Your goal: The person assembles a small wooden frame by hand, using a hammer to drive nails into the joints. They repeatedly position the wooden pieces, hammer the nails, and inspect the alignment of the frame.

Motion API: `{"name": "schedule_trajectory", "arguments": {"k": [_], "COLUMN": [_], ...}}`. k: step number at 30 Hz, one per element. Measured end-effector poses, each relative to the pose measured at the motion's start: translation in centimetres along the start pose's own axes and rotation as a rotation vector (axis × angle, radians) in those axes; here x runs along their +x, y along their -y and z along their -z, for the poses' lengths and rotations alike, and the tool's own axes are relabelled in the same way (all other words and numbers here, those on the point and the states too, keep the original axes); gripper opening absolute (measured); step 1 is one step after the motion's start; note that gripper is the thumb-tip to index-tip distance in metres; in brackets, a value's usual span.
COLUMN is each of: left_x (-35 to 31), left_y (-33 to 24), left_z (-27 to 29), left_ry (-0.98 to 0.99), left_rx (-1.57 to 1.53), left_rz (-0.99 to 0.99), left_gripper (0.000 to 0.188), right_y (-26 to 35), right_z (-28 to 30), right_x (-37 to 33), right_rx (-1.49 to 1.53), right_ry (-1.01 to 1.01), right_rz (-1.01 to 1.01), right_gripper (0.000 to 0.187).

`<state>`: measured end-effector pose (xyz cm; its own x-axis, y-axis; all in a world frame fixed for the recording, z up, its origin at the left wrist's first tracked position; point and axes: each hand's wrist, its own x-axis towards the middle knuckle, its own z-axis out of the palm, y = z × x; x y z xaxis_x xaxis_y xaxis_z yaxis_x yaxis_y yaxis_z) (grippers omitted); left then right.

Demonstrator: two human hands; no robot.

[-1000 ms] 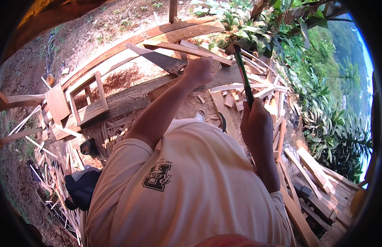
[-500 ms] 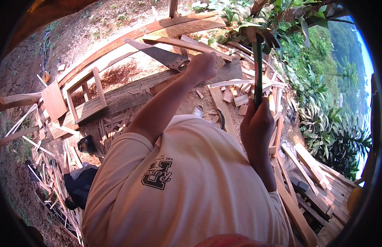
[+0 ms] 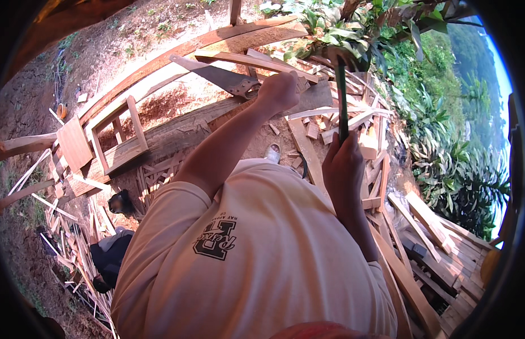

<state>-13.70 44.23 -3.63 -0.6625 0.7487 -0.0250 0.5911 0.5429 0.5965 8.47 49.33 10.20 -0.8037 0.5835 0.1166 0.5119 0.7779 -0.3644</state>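
Observation:
My right hand is wrapped round the lower end of a hammer with a green and dark handle. The hammer stands raised, its head blurred near the leaves at the top. Out in front, my left hand is closed in a fist over the wooden workbench, close to a pale piece of wood. What its fingers hold, if anything, is hidden. Just left of this fist lies a handsaw, its blade pointing away to the upper left. A long wooden batten lies beyond the fist.
A small wooden frame and a flat panel stand on the bench at left. Offcuts litter the ground. Another person is at lower left, among wood strips. Stacked planks lie at right, beside plants.
My right hand and the hammer have moved a little to the left, and the hammer head has blurred. My left hand stays in place. The other person has shifted slightly.

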Motion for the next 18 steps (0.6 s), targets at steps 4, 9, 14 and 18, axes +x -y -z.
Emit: {"name": "schedule_trajectory", "arguments": {"k": [4,9,14,18], "left_x": [0.4,0.1,0.3,-0.8], "left_y": [0.6,0.5,0.6,0.5], "left_z": [-0.2,0.0,-0.5,-0.7], "left_ry": [-0.014,0.003,0.009,0.004], "left_rx": [0.009,0.011,-0.009,0.011], "left_rz": [-0.043,0.008,-0.045,0.007], "left_gripper": [0.031,0.03,0.033,0.033], "right_y": [-1.4,1.7,-1.9,1.3], "right_z": [-1.2,2.9,-2.6,1.4], "right_x": [0.9,1.3,0.5,0.7], "right_rx": [-0.052,0.285,-0.03,0.143], "right_ry": [0.19,-0.015,0.229,0.063], "right_rz": [-0.082,-0.09,-0.106,-0.029], "right_gripper": [0.021,0.016,0.022,0.018]}}
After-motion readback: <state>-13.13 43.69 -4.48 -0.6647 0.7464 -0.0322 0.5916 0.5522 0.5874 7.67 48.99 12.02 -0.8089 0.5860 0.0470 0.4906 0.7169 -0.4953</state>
